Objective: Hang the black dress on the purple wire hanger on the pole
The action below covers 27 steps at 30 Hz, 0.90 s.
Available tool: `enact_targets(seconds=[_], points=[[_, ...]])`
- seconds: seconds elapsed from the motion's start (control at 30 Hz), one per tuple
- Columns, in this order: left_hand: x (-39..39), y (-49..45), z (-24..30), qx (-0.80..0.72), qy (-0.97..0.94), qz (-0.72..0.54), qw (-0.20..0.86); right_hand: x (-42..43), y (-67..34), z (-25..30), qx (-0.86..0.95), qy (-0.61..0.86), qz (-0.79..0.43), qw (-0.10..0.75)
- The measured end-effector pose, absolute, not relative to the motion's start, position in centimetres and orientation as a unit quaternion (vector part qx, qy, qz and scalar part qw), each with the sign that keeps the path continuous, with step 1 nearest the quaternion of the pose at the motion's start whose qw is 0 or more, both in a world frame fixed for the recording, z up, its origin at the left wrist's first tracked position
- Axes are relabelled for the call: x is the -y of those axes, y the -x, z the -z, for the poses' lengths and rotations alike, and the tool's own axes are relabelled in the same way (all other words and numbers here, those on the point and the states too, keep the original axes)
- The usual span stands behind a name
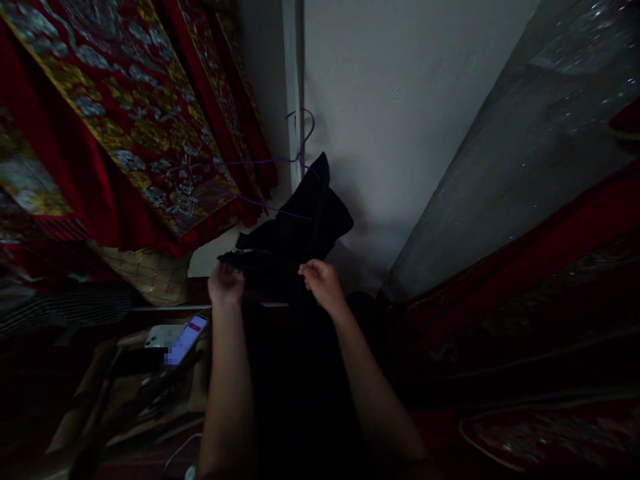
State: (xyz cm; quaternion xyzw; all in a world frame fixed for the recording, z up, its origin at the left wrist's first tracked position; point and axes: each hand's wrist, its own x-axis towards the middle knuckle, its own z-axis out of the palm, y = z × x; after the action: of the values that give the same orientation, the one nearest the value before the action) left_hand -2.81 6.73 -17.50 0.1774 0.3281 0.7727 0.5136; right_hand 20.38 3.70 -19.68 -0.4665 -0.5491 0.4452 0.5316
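A black cloth garment (313,207) hangs on a thin purple wire hanger (260,161) in front of the wall; its exact kind is too dark to make out. My left hand (226,283) is closed on the garment's left edge, where a small pale strip shows. At the lower right of the cloth, my right hand (320,280) is closed with fingers pinched together on the dark fabric. Below the hands the cloth merges into deep shadow, so its lower end is hidden.
Red embroidered cloths (150,133) hang at the upper left. A lit phone (186,340) lies on a cluttered surface at lower left, beside a white device (159,335). Plastic sheeting (480,167) covers more red fabric (540,247) on the right.
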Motion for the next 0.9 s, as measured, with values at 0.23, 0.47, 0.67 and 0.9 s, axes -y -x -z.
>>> enact_targets(seconds=[0.23,0.47,0.67,0.9], points=[[-4.2,-4.3,16.1,-0.267,-0.181,-0.701,0.636,-3.4,-21.3,20.5,0.589,0.489,-0.385,0.516],[-3.1,-9.0,16.5,-0.396,-0.54,-0.662,0.336,-1.8,-21.3,17.7,0.653,0.329,-0.495,0.469],[-4.2,-5.6,18.7,-0.369,-0.669,-0.45,0.462,-5.1,-24.3,13.1,0.78,0.351,-0.382,0.35],[-4.8,-2.9,17.8,-0.442,-0.749,-0.251,0.424,-15.1,-25.8,10.1,0.69,0.369,-0.234,0.576]])
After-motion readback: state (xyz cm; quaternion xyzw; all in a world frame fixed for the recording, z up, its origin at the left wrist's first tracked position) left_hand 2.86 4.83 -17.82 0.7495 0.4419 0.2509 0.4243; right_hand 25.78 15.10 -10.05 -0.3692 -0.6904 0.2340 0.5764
